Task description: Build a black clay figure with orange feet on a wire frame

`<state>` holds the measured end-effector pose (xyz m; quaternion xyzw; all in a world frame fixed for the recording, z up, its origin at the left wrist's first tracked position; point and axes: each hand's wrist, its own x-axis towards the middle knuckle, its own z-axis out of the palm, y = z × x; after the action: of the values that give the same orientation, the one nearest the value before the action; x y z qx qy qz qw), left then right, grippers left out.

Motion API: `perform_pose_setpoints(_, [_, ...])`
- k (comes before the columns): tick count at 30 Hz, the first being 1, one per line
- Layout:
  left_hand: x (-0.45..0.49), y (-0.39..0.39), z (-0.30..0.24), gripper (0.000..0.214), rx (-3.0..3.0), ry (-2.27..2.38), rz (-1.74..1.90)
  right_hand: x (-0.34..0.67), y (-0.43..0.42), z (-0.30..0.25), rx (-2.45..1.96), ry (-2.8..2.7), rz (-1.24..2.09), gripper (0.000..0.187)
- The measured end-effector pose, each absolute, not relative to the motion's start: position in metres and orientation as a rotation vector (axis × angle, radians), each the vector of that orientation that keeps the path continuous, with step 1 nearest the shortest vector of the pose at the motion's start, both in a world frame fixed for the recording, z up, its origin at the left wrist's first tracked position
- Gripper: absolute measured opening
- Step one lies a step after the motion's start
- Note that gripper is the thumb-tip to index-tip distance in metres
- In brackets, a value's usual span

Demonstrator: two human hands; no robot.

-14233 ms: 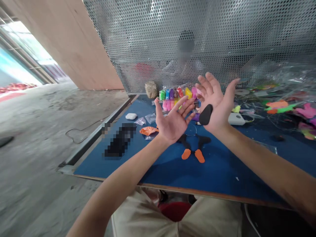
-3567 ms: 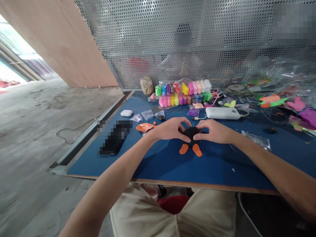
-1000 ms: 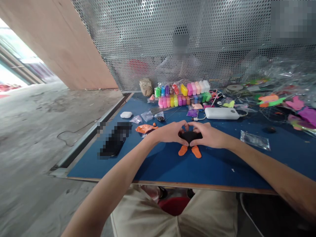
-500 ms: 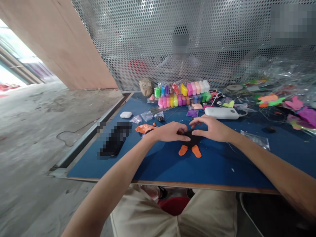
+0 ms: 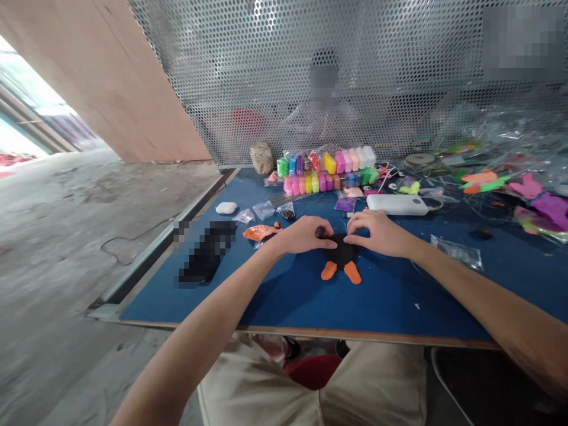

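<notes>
A flat, round black clay piece [image 5: 341,253] lies on the blue tabletop, with two orange clay feet [image 5: 353,273] sticking out from its near edge. My left hand [image 5: 310,234] pinches its upper left rim, thumb on top and fingers curled behind. On the upper right rim, my right hand [image 5: 377,232] has thumb and forefinger closed in the same way. Left of my left hand sits an orange clay lump in plastic wrap [image 5: 258,232], a tiny orange ball [image 5: 277,224] beside it.
Colourful clay packs [image 5: 331,171] line the back by the perforated metal screen [image 5: 355,77]. A white power strip [image 5: 396,205] lies behind my right hand. At left are a white case [image 5: 226,207] and a dark blurred-out object [image 5: 207,252]. Clear bags [image 5: 457,252] and clay scraps [image 5: 526,186] fill the right.
My right thumb and forefinger have closed from a wider spread onto the black piece's rim. My left fingers have shifted slightly, so more of the black piece shows between the hands.
</notes>
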<state>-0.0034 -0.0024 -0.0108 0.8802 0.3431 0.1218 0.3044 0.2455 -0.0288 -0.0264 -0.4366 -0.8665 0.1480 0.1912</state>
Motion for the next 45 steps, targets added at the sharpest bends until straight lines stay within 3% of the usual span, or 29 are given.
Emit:
perform_pose_setpoints(10, [-0.006, 0.001, -0.013, 0.025, 2.360, 0.971, 0.278, 0.241, -0.031, -0.028, -1.268, -2.447, 0.413, 0.028])
perform_pose_setpoints(19, [-0.004, -0.005, -0.006, 0.030, 2.332, 1.088, 0.444, 0.241, -0.034, -0.024, -1.393, -2.382, 0.483, 0.027])
perform_pose_setpoints(22, [-0.007, -0.007, -0.002, 0.043, 2.413, 1.324, 0.470, 0.244, -0.033, -0.022, -1.439, -2.385, 0.402, 0.033])
perform_pose_setpoints(25, [-0.012, -0.005, -0.001, 0.061, 2.414, 1.517, 0.242, 0.247, -0.032, -0.021, -1.482, -2.442, 0.303, 0.041])
perform_pose_setpoints(32, [-0.021, 0.002, -0.007, 0.072, 2.429, 1.199, 0.038, 0.255, -0.030, -0.024, -1.448, -2.578, 0.291, 0.048])
perform_pose_setpoints(38, [-0.022, 0.002, -0.001, 0.063, 2.270, 1.161, 0.092, 0.255, -0.033, -0.019, -1.486, -2.469, 0.559, 0.052])
perform_pose_setpoints(45, [-0.026, 0.005, 0.013, 0.050, 2.104, 1.120, 0.518, 0.256, -0.027, -0.016, -1.349, -1.910, 0.945, 0.058])
